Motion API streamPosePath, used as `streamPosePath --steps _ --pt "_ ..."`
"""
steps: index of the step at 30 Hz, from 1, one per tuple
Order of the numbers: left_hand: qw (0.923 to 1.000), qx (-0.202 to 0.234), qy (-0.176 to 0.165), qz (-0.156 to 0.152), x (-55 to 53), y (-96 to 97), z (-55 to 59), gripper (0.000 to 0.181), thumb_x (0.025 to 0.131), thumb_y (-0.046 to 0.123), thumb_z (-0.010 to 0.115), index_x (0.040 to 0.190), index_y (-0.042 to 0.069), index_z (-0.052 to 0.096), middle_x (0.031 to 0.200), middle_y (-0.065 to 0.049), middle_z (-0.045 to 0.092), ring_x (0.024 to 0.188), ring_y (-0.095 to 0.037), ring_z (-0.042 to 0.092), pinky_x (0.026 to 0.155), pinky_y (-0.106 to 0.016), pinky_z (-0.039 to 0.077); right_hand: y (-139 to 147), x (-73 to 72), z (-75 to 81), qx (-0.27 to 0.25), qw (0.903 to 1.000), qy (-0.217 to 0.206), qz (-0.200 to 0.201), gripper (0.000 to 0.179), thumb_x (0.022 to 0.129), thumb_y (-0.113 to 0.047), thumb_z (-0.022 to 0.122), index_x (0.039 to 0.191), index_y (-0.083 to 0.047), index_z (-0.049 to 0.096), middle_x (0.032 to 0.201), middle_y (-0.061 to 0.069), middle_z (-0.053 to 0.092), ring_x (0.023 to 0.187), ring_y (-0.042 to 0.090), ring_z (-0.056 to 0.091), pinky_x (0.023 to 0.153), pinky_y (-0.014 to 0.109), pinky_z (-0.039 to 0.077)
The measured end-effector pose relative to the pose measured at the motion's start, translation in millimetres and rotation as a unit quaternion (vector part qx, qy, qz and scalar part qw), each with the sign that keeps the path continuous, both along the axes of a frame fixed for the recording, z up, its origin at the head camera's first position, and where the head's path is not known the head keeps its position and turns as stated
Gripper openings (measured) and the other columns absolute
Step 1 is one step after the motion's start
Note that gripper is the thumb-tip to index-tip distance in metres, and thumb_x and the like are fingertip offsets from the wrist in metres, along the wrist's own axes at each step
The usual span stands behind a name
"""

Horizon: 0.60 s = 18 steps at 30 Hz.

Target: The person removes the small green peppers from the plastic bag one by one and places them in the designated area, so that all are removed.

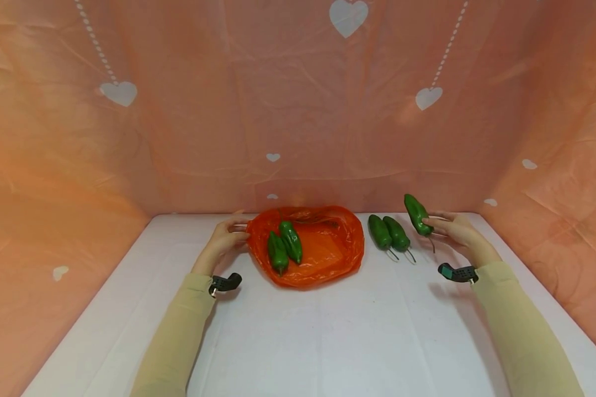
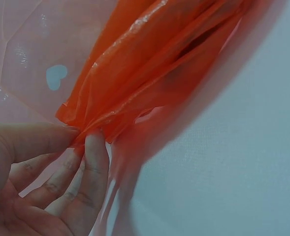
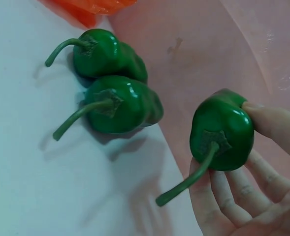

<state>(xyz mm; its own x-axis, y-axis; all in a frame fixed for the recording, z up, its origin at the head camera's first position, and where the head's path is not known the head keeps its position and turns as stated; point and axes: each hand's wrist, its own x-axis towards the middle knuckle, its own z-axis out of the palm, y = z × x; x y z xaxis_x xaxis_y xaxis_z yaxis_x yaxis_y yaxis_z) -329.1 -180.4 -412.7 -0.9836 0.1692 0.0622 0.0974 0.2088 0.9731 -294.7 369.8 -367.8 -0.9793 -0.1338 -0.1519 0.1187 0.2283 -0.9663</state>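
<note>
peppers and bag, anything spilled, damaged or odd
Nothing stands out: two peppers lie in the orange bag, pinched by the left hand; two more peppers lie side by side on the table, and the right hand holds a fifth. No spill or damage shows.

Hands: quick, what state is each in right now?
Left hand: closed, pinching the edge of the orange-red plastic bag.
Right hand: closed, holding a green pepper.

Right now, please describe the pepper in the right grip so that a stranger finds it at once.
On the white table, right of the orange bag, two green peppers lie side by side. Just right of them, the wanted pepper alone is raised, in the right grip.
</note>
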Motion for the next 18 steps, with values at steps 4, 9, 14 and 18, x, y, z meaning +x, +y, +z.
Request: streamPosePath --steps 4,9,14,18 --pt "1.0000 -0.001 0.006 0.003 -0.8 0.8 -0.1 0.042 0.089 -0.006 0.055 0.131 -0.010 0.049 0.142 -0.023 0.039 0.103 -0.030 0.059 0.080 -0.029 0.055 -1.0 0.6 -5.4 -0.045 0.9989 -0.010 -0.011 0.070 0.096 -0.021 0.059 0.147 0.005 0.020 0.115 0.001 0.047 0.089 0.007 0.061 0.084 0.026 0.053" --pt "1.0000 0.000 0.007 0.007 -1.9 1.4 -2.0 0.043 0.089 -0.007 0.056 0.131 -0.011 0.048 0.128 -0.031 0.049 0.099 -0.027 0.061 0.078 -0.027 0.055 -1.1 0.2 -11.4 -0.044 0.9980 -0.037 -0.024 0.071 0.094 -0.026 0.062 0.148 0.000 0.023 0.106 -0.004 0.054 0.088 0.007 0.061 0.083 0.027 0.053" --pt "0.9999 0.013 0.003 0.009 -2.6 1.9 -3.3 0.045 0.088 -0.008 0.056 0.132 -0.011 0.047 0.124 -0.033 0.051 0.099 -0.027 0.060 0.077 -0.026 0.055 -2.5 -2.9 -16.6 -0.024 0.9978 -0.053 -0.032 0.080 0.092 -0.032 0.064 0.150 0.001 0.019 0.112 -0.001 0.050 0.090 0.005 0.060 0.091 0.029 0.050" --pt "0.9998 0.019 0.004 0.006 -2.8 1.7 -3.3 0.046 0.087 -0.009 0.056 0.132 -0.011 0.046 0.123 -0.033 0.051 0.100 -0.027 0.060 0.076 -0.025 0.055 -1.5 -3.5 -20.3 -0.008 0.9979 -0.052 -0.036 0.079 0.093 -0.032 0.063 0.150 0.001 0.019 0.122 0.006 0.046 0.090 0.004 0.058 0.091 0.028 0.050"
